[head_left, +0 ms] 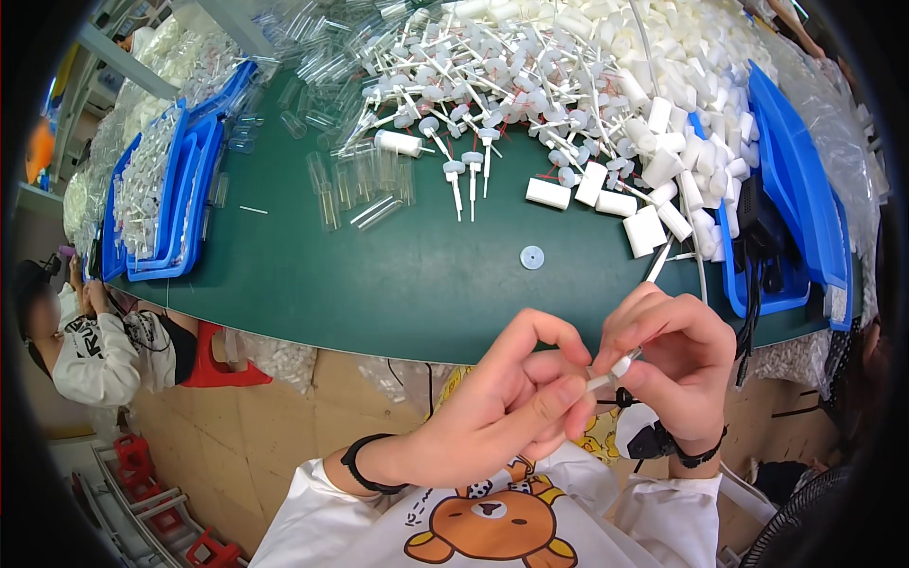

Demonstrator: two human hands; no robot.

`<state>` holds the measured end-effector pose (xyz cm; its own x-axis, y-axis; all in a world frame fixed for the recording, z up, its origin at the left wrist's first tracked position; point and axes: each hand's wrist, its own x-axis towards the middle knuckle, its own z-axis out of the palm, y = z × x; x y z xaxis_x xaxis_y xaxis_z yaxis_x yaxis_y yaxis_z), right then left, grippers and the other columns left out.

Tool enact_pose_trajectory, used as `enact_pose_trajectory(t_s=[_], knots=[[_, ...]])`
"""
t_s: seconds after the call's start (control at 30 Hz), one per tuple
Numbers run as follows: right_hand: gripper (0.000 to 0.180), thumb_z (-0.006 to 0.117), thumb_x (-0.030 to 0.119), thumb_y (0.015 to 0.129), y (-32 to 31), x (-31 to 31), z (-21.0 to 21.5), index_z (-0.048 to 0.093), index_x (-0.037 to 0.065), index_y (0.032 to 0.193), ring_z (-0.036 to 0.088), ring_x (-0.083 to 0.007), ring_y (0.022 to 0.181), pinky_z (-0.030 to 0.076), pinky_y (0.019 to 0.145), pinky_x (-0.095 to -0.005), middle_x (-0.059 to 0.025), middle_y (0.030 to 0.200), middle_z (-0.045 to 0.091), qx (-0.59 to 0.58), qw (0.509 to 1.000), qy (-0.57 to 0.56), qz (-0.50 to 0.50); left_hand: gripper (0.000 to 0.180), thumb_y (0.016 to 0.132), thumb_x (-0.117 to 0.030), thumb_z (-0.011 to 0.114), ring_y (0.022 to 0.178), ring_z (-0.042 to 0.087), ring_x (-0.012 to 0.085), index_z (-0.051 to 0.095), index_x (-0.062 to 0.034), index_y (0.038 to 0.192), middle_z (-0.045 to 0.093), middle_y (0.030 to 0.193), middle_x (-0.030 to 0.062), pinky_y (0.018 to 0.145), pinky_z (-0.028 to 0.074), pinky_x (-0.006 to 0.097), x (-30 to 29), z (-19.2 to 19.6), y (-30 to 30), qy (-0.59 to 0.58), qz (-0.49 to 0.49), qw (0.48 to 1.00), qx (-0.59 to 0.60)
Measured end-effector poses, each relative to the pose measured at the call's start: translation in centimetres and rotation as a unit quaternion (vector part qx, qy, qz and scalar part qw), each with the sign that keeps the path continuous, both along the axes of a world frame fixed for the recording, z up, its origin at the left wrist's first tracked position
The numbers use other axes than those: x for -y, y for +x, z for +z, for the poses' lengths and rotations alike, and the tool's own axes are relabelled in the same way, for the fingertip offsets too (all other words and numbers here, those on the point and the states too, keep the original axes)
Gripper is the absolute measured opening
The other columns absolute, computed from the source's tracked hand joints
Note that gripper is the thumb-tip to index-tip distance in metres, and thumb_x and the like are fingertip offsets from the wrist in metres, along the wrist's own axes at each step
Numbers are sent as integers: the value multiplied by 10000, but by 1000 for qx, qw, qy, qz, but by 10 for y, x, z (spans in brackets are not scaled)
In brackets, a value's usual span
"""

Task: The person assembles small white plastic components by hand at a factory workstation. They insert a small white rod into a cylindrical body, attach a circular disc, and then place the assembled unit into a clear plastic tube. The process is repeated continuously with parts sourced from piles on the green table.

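Both my hands meet just off the table's near edge, around a small white stemmed part (622,366). My left hand (507,402) is closed, thumb and fingers pinching the thin white stem. At the wider end of the part, my right hand (680,355) grips with thumb and fingertips; its fingers hide some of it. On the green table ahead lies a round pale-blue disc (532,257) with a centre hole. Several white-stemmed parts with grey caps (472,180) lie farther off, beside thick white cylinders (645,232) of foam-like look.
Clear tubes (355,180) lie left of a big heap of grey-capped parts (492,71). White cylinders pile up at the back right. Blue trays (189,204) stand at the left, another blue tray (805,189) with black cables at the right. A person (90,346) sits far left.
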<state>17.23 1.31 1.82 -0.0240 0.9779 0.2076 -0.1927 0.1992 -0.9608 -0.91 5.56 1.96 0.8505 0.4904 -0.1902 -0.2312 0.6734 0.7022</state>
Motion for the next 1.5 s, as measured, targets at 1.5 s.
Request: enact_pose_trajectory(t_s=[1.5], knots=[[267,694,-66,640,4,4,11,597,8,878,601,-163,687,404,641,-274,-72,818,654,219,966,120,-67,332,854,78,297,629,443,91,291,-13,1173,378,1089,124,596,400,240,7,-13,11,130,37,990,46]])
